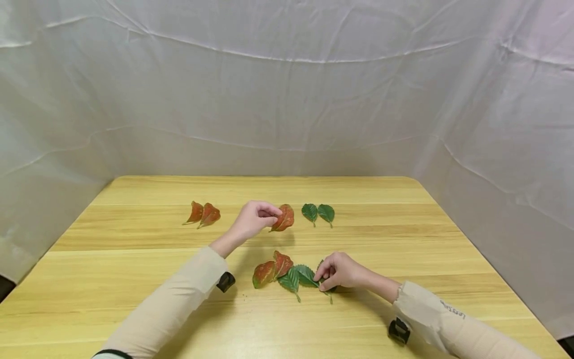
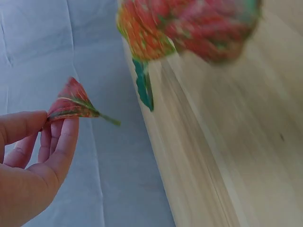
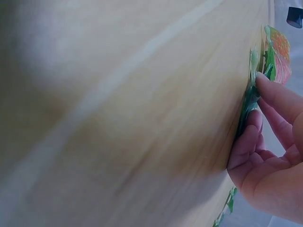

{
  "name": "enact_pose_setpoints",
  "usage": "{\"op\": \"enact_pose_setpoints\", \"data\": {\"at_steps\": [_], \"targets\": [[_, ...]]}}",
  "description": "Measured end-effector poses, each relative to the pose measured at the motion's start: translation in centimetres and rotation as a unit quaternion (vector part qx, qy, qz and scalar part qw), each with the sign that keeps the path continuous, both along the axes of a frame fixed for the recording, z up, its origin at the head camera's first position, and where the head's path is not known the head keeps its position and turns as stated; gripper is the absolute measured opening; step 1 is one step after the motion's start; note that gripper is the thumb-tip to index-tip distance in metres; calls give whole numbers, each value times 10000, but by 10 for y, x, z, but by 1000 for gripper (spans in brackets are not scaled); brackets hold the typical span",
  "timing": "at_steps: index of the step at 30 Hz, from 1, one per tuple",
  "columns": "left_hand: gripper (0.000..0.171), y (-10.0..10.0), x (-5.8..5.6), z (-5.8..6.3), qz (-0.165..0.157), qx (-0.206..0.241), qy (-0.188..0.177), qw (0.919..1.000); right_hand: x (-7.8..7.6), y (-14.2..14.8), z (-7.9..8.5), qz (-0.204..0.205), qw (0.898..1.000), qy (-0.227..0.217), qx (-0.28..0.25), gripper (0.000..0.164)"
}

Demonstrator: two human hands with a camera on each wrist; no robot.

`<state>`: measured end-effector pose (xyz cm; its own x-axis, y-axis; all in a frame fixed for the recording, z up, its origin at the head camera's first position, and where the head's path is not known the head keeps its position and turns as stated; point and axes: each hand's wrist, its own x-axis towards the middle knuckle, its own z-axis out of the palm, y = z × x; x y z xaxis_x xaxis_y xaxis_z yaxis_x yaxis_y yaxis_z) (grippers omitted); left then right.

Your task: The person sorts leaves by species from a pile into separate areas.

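My left hand [image 1: 256, 218] pinches a red leaf [image 1: 285, 218] between thumb and fingers, held over the far middle of the table. In the left wrist view that leaf [image 2: 73, 101] shows its stem pointing away from the fingertips. Lower down, my right hand [image 1: 343, 271] pinches a dark green leaf [image 3: 247, 106] at table level, which the fingers partly cover. Just left of it lie two green leaves [image 1: 290, 280], overlapping or touching at their edges. Two red leaves [image 1: 264, 273] adjoin those on the left side.
Two red leaves [image 1: 210, 214] lie side by side at the far left of the wooden table [image 1: 134, 239]. Two green leaves [image 1: 326, 213] lie at the far right of the left hand. Pale cloth [image 1: 287, 109] hangs behind the table and along both sides.
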<state>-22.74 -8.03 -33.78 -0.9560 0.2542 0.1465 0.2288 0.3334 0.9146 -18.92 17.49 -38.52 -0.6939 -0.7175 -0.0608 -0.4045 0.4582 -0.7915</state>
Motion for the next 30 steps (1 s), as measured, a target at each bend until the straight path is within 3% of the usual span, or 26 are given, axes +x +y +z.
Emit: {"op": "enact_pose_setpoints", "data": {"at_steps": [16,30], "targets": [[18,-37,-16,-9,672,26,-299,9973,1,1,0,51,9999,80,-43,12],[21,-68,-28,-16,1132,-408,-482,9916,2,1,0,36,10000,55,-52,11]]}}
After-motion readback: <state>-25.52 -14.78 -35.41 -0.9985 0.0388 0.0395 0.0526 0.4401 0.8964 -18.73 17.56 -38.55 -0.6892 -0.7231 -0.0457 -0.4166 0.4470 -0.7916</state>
